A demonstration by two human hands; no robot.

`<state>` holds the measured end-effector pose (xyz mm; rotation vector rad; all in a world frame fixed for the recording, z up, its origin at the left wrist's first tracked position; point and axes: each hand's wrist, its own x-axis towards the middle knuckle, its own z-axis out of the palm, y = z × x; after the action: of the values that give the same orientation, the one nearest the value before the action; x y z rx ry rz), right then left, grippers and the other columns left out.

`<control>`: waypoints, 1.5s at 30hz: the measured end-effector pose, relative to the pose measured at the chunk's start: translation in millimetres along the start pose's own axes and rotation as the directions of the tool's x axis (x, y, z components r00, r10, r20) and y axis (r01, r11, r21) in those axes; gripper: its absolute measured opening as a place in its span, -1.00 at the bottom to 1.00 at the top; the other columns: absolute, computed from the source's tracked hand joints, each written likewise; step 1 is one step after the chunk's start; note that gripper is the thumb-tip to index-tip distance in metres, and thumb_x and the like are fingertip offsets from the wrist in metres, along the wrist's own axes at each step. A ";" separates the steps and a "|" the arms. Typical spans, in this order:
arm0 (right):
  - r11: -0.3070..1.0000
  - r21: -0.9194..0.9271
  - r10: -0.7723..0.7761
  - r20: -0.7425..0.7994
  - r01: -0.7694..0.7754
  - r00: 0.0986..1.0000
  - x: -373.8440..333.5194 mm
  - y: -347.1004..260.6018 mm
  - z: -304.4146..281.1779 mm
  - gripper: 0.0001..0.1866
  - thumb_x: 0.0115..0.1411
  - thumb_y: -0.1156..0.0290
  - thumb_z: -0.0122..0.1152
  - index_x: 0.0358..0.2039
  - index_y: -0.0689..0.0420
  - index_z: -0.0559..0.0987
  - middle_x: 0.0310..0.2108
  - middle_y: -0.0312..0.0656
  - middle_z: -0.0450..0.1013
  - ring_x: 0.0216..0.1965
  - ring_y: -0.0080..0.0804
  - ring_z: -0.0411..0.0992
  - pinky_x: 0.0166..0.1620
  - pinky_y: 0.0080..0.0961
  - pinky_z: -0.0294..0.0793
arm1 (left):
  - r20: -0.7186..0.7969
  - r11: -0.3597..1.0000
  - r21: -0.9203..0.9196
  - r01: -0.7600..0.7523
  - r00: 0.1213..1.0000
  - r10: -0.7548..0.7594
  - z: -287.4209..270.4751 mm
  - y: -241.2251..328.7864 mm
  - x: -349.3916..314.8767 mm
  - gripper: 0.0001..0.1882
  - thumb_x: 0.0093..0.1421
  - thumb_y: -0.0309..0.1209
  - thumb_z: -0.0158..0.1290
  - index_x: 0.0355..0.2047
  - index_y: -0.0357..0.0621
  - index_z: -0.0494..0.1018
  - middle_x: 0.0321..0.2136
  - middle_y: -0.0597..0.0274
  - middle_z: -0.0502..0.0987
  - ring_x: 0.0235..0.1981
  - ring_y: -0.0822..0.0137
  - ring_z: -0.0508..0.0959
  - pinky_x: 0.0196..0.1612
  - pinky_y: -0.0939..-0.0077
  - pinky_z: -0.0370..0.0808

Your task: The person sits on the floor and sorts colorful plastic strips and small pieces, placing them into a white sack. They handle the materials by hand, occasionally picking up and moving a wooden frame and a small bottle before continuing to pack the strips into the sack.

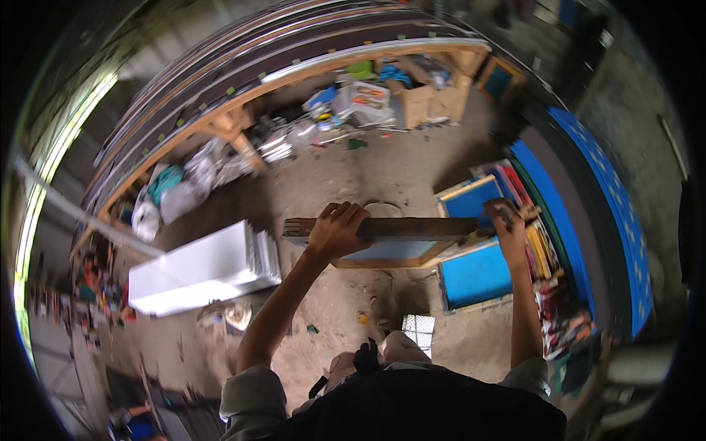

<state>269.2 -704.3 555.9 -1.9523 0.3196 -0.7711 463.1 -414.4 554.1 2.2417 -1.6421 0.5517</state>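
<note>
In front of my body a wooden screen frame (pixel 419 228) stands on edge, its dark, worn side bar facing up. Below the bar, part of its pale blue mesh and a lighter wooden bar show. Over the left part of the bar, my left hand (pixel 338 228) is closed with its fingers wrapped across the top. My right hand (pixel 507 226) is at the other end, fingers bent around the frame's corner; dark smudges show on them. The exact grip there is partly hidden. Just under my right forearm lies a bright blue framed screen (pixel 476 275).
Several more framed screens (pixel 540 242) stand in a row at the right, beside large blue and dark rolls or boards (pixel 588 213). White sheets (pixel 198 268) are stacked on the floor at left. A long wooden-edged table (pixel 353 55) spans the back, with boxes (pixel 423 103) and bags underneath.
</note>
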 end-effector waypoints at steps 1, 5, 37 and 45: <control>0.993 -0.113 -0.019 -0.010 0.018 1.000 -2.2 -2.4 -5.5 -0.90 0.04 0.56 0.08 -0.38 0.23 0.48 -0.34 -0.17 0.41 -0.25 -0.30 0.40 -0.15 -0.45 0.36 | -0.022 0.998 0.013 -0.065 0.998 0.066 11.0 -3.9 14.5 -0.49 -0.36 -0.08 0.29 -0.38 0.01 0.41 -0.42 0.36 0.42 -0.32 0.35 0.46 -0.17 0.38 0.34; 0.928 -0.368 -0.049 0.042 0.061 0.998 -18.6 7.7 1.7 -0.67 -0.07 0.51 0.22 -0.23 0.18 0.43 -0.17 -0.07 0.31 -0.12 -0.12 0.31 -0.04 -0.32 0.30 | 0.144 0.947 0.110 -0.301 0.948 0.285 55.4 -10.0 74.0 -0.44 -0.31 0.00 0.24 -0.32 0.01 0.38 -0.40 0.37 0.38 -0.29 0.44 0.39 -0.13 0.41 0.15; 0.156 -0.713 0.577 -0.496 -0.684 0.649 174.9 335.1 71.4 -0.28 -0.07 0.13 0.22 0.08 0.14 0.21 -0.02 -0.01 0.25 0.05 -0.06 0.19 0.07 -0.12 0.17 | 0.043 0.377 -0.604 -0.702 0.443 0.895 487.0 -94.2 454.7 -0.44 -0.32 -0.09 0.33 -0.38 -0.10 0.33 -0.53 0.21 0.47 -0.49 0.24 0.53 -0.36 0.39 0.49; 0.111 -0.795 0.394 -0.516 -0.597 0.761 208.5 457.9 22.1 -0.31 -0.25 0.21 0.33 -0.04 0.12 0.36 -0.27 -0.12 0.32 -0.17 -0.21 0.29 -0.18 -0.29 0.30 | 0.032 0.303 -0.753 -0.584 0.427 0.903 629.5 -64.4 515.2 -0.45 -0.27 -0.01 0.28 -0.44 -0.12 0.33 -0.55 0.24 0.48 -0.51 0.27 0.53 -0.40 0.43 0.50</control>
<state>487.6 -1021.8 231.6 -2.5362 1.8680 -0.2105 742.2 -1116.3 245.4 0.9166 -2.6307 -0.4446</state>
